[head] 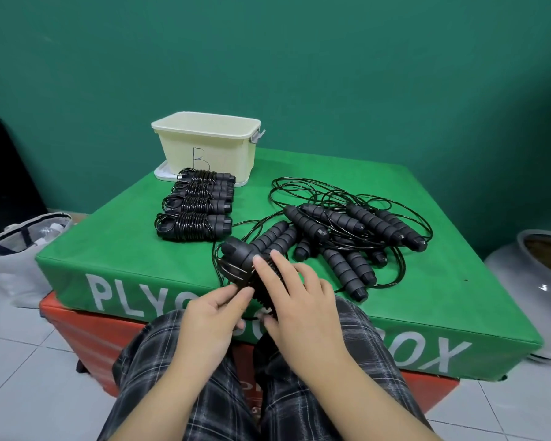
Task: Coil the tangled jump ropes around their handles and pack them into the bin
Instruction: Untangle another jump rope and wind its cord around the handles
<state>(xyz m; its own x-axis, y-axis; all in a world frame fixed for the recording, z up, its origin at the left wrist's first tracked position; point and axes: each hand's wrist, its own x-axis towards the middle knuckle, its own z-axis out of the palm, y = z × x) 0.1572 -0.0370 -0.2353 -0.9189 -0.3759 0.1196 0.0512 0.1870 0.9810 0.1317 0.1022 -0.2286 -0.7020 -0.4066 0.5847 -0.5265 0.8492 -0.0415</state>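
Both hands hold one black jump rope's pair of handles (239,259) at the near edge of the green plyo box (427,281). My left hand (213,313) pinches the thin black cord against the handles. My right hand (299,300) grips the handles from the right, index finger laid along them. A few turns of cord wrap the handles. Several coiled ropes (198,205) lie in a row in front of the cream bin (207,144), marked "B". A tangled pile of loose handles and cord (347,237) lies on the right of the box.
The green box sits on a red box (86,329). The bin stands on its white lid (163,171). A white bag (16,249) is on the floor at left, a grey pot (535,272) at right. My plaid-trousered knees are below the hands.
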